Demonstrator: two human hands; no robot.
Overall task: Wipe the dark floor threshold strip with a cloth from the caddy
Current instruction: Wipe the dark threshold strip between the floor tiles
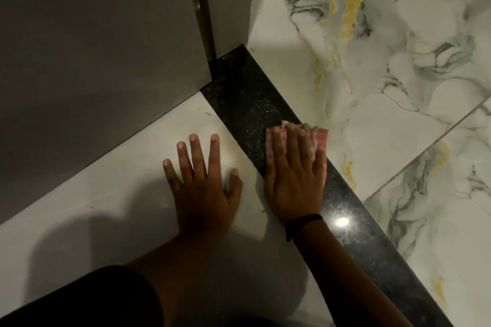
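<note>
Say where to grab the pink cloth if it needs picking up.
Probably the far edge of the pink cloth, from the marble floor side. It lies flat on the dark strip under the right hand, and only that edge shows past the fingertips.

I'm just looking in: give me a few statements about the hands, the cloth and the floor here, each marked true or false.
1. The right hand presses a pink cloth onto the dark strip. True.
2. The left hand holds a second cloth. False: it lies flat and empty on the plain pale tile.
3. The right wrist wears a dark band. True.
4. The cloth lies on the marbled tile. False: it is on the strip.
</note>
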